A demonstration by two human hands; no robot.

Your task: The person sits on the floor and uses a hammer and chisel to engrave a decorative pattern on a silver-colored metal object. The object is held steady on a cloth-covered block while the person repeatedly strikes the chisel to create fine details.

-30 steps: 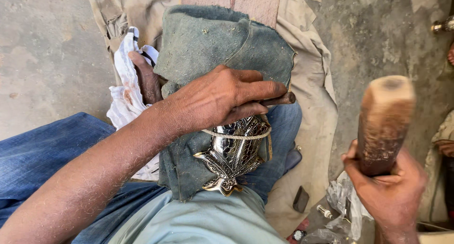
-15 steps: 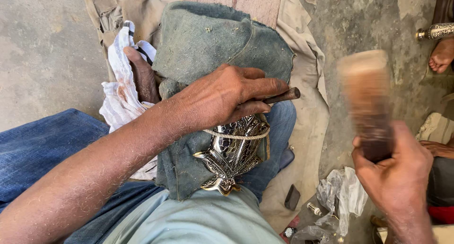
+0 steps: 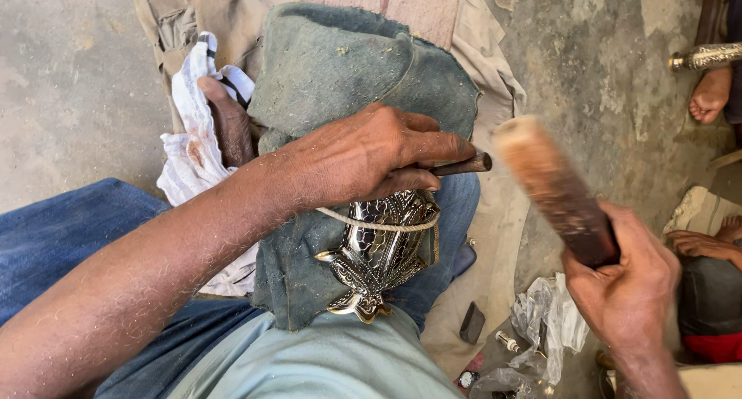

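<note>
Across the person's lap, draped over the raised knee, lies a grey-green felt pad (image 3: 340, 74), the largest item, with bare concrete floor (image 3: 69, 82) open at 9 and 1 o'clock. On the pad's lower half sits an embossed silver fish-shaped metal piece (image 3: 379, 252), long axis running 12 to 6 o'clock, tail toward the person, bound by a cord (image 3: 371, 224) across its upper part. Left hand (image 3: 363, 156), closed, pins a dark punch tool (image 3: 464, 166) whose shaft lies along 3 o'clock, its working tip hidden under the fingers, directly over the piece's 12 o'clock end. Right hand (image 3: 626, 283), fist wrapped tight, grips a wooden mallet (image 3: 553, 186), blurred, head pointing to 11 o'clock, just apart from the punch's exposed end. Small clutter and plastic wrap (image 3: 541, 322) lie at 5 o'clock.
</note>
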